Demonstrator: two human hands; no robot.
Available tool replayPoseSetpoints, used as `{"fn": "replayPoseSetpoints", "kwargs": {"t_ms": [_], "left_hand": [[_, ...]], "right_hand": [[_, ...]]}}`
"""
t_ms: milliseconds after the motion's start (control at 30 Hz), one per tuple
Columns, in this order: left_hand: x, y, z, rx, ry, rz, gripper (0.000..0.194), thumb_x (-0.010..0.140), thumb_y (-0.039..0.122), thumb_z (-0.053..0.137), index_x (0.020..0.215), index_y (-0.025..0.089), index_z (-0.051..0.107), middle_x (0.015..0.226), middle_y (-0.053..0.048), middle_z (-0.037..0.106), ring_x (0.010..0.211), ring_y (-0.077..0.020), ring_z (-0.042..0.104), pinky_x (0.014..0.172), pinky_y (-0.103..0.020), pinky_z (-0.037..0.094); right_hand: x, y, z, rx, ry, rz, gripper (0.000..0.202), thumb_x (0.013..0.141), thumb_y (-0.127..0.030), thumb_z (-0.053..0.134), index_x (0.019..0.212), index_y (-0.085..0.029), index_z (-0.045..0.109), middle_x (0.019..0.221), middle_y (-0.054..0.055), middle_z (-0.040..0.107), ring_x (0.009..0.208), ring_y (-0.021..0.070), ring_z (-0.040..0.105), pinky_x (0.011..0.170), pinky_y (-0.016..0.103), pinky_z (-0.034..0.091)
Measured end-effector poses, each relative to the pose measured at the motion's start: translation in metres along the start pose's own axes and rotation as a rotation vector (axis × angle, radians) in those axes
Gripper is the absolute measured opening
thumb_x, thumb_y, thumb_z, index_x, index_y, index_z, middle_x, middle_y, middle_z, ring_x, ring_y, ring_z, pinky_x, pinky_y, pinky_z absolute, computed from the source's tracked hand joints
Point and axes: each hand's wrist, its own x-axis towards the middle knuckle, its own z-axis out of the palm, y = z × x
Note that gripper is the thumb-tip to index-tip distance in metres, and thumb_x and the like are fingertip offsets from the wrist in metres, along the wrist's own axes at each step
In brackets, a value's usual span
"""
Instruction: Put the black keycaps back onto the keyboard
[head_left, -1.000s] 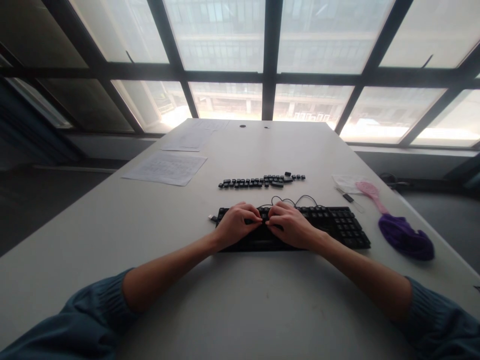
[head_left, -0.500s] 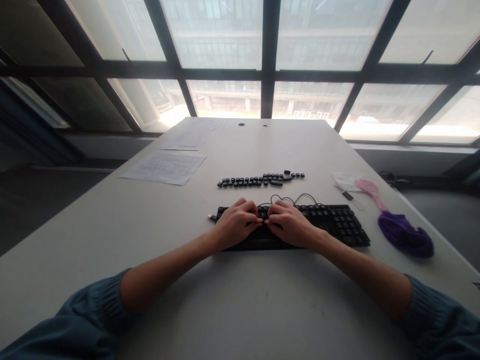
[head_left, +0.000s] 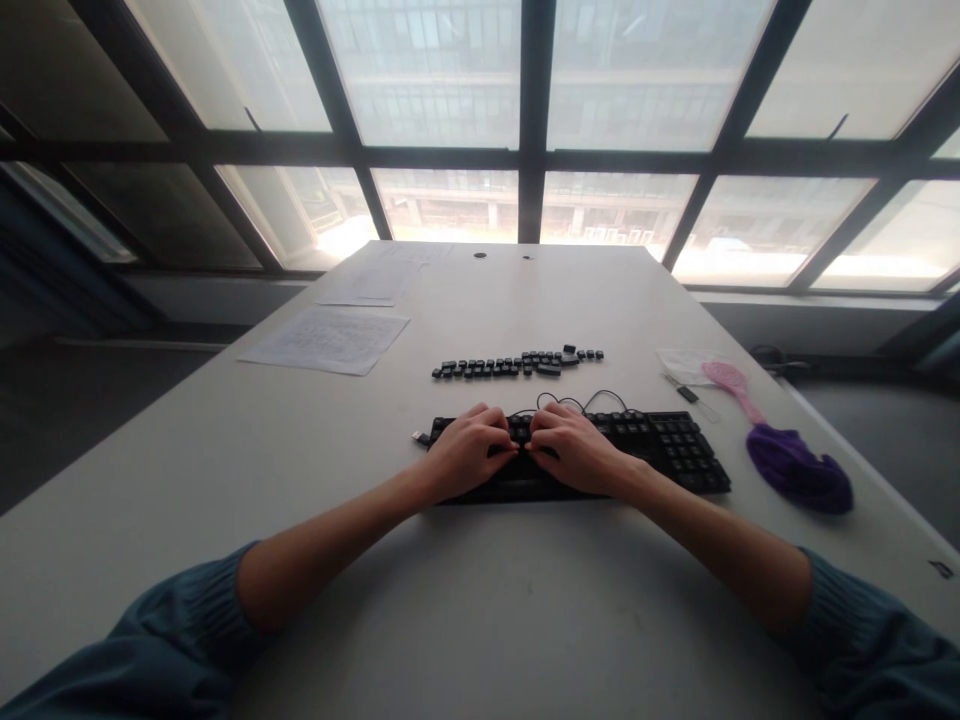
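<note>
A black keyboard (head_left: 679,450) lies near the front of the white table, its middle partly covered by my hands. My left hand (head_left: 474,448) rests over its left half, fingers bent and closed, thumb and fingertips pressed down among the keys. Close beside it, my right hand (head_left: 568,446) is closed the same way, its fingertips facing the left ones across a narrow gap. Whatever the fingertips pinch is too small and dark to make out. Behind the keyboard, loose black keycaps (head_left: 491,368) lie in uneven rows. A thin black cable (head_left: 606,393) loops behind my right hand.
A USB plug (head_left: 420,438) sticks out at the keyboard's left. To the right lie a pink-handled brush (head_left: 727,380), purple cloth (head_left: 799,468), a clear bag (head_left: 679,362) and a small dark stick (head_left: 687,394). Paper sheets (head_left: 330,338) lie at left; windows stand behind.
The whole view has shifted slightly, with things appearing a little further left and lower. Both hands keep their closed pose at nearly the same place on the keyboard.
</note>
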Motion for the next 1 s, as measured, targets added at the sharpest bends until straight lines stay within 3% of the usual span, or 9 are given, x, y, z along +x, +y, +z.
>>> {"fn": "replayPoseSetpoints", "kwargs": {"t_ms": [200, 300, 400, 533, 733, 833, 1000], "left_hand": [[0.003, -0.005, -0.006, -0.193, 0.114, -0.053, 0.009, 0.090, 0.023, 0.069, 0.086, 0.022, 0.077, 0.091, -0.004, 0.072, 0.091, -0.0186, 0.064, 0.086, -0.032, 0.050], [0.011, -0.012, -0.022, -0.200, 0.193, -0.093, 0.012, 0.090, 0.027, 0.068, 0.086, 0.021, 0.078, 0.093, -0.004, 0.074, 0.089, -0.0179, 0.065, 0.084, -0.031, 0.051], [0.029, -0.023, -0.041, -0.138, 0.226, -0.148, 0.015, 0.091, 0.031, 0.067, 0.090, 0.022, 0.079, 0.094, -0.003, 0.076, 0.088, -0.0186, 0.066, 0.083, -0.032, 0.051], [0.071, -0.045, -0.050, -0.026, 0.217, -0.188, 0.016, 0.087, 0.032, 0.070, 0.095, 0.021, 0.080, 0.092, -0.004, 0.078, 0.082, -0.0191, 0.067, 0.083, -0.033, 0.052], [0.141, -0.080, -0.024, 0.111, 0.059, -0.250, 0.016, 0.085, 0.027, 0.071, 0.096, 0.021, 0.081, 0.095, -0.006, 0.079, 0.085, -0.0196, 0.070, 0.086, -0.031, 0.054], [0.161, -0.093, -0.009, 0.135, 0.005, -0.245, 0.013, 0.082, 0.023, 0.072, 0.091, 0.023, 0.082, 0.092, -0.006, 0.079, 0.087, -0.0205, 0.070, 0.087, -0.031, 0.053], [0.174, -0.110, 0.005, 0.160, -0.072, -0.211, 0.013, 0.080, 0.021, 0.074, 0.089, 0.026, 0.083, 0.091, -0.006, 0.078, 0.089, -0.0208, 0.069, 0.087, -0.031, 0.052]], "right_hand": [[0.000, 0.010, -0.002, 0.225, 0.198, 0.091, 0.013, 0.090, -0.012, 0.065, 0.080, -0.020, 0.069, 0.082, 0.003, 0.069, 0.084, 0.0189, 0.059, 0.082, 0.033, 0.048], [0.002, 0.022, -0.014, 0.227, 0.317, 0.200, 0.011, 0.089, -0.013, 0.064, 0.082, -0.020, 0.069, 0.084, 0.003, 0.071, 0.085, 0.0197, 0.062, 0.082, 0.034, 0.049], [0.012, 0.043, -0.025, 0.147, 0.351, 0.290, 0.010, 0.088, -0.014, 0.065, 0.087, -0.020, 0.071, 0.087, 0.004, 0.073, 0.087, 0.0208, 0.065, 0.084, 0.035, 0.049], [0.041, 0.079, -0.033, -0.019, 0.278, 0.384, 0.013, 0.089, -0.015, 0.063, 0.093, -0.019, 0.075, 0.093, 0.006, 0.076, 0.091, 0.0216, 0.067, 0.086, 0.033, 0.050], [0.095, 0.119, -0.029, -0.262, 0.023, 0.457, 0.017, 0.090, -0.017, 0.063, 0.097, -0.019, 0.079, 0.101, 0.010, 0.076, 0.102, 0.0249, 0.066, 0.088, 0.033, 0.048], [0.111, 0.130, -0.024, -0.283, -0.042, 0.434, 0.017, 0.089, -0.017, 0.065, 0.095, -0.020, 0.080, 0.100, 0.012, 0.076, 0.100, 0.0249, 0.067, 0.087, 0.032, 0.047], [0.124, 0.141, -0.017, -0.295, -0.147, 0.372, 0.018, 0.089, -0.018, 0.065, 0.094, -0.024, 0.081, 0.097, 0.010, 0.076, 0.099, 0.0235, 0.067, 0.086, 0.031, 0.045]]}}
